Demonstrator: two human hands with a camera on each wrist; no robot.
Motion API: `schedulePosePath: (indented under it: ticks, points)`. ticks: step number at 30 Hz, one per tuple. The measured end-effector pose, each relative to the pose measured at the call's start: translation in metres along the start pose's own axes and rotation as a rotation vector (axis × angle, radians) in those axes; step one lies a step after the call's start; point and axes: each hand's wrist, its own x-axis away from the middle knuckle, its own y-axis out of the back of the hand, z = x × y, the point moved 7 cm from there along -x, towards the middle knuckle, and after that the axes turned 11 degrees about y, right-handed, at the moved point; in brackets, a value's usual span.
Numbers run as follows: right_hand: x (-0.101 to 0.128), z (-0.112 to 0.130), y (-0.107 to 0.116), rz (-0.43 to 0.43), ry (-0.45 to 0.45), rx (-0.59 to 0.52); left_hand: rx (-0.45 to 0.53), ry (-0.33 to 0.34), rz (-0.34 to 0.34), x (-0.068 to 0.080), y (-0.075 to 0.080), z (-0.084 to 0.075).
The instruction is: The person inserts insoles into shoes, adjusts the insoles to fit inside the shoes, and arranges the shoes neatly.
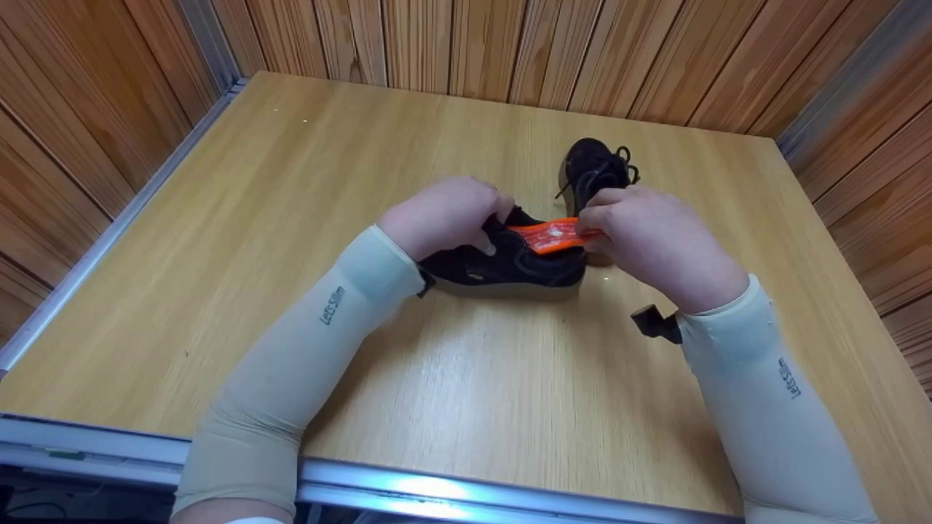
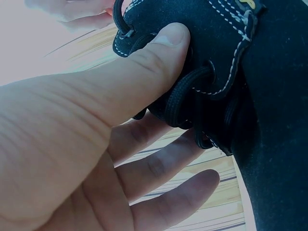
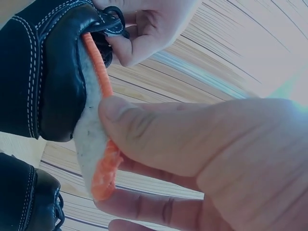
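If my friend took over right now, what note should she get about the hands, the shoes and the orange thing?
Left hand: grips the near black shoe at its laced opening, thumb on the laces.
Right hand: pinches the heel end of the orange insole, white underneath.
The insole's front end is inside the near shoe; the rest sticks out.
The second black shoe stands behind on the wooden table, untouched.
Done: insole partly in. Left: probably seating it fully.

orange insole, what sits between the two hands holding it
In the head view, the near black shoe lies between the left hand and right hand, with the orange insole spanning across above it.
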Motion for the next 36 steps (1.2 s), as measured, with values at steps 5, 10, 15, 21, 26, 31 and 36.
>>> schedulePosePath:
  ticks: [5, 10, 15, 21, 26, 31, 36]
  points:
    - [-0.001, 0.002, -0.002, -0.022, 0.021, -0.001, 0.002, -0.006, -0.006, -0.001, 0.0, -0.001]
    - [-0.002, 0.002, -0.006, 0.003, 0.009, -0.016, -0.009, -0.005, -0.003, -0.001, 0.0, -0.001]
    - [-0.003, 0.004, -0.008, -0.003, 0.017, -0.003, -0.012, 0.003, 0.006, -0.001, -0.001, -0.001]
    - [-0.005, 0.006, -0.011, -0.003, 0.022, 0.013, -0.005, 0.019, 0.021, -0.001, -0.002, 0.0]
    - [-0.005, 0.007, -0.01, 0.0, 0.028, 0.012, 0.001, 0.026, 0.023, -0.002, -0.002, 0.001]
    - [-0.005, 0.005, -0.01, 0.018, 0.03, -0.018, 0.006, 0.017, 0.01, 0.0, -0.001, 0.001]
    - [-0.003, 0.0, -0.012, 0.079, 0.017, -0.083, 0.009, 0.021, 0.014, 0.0, -0.001, 0.001]
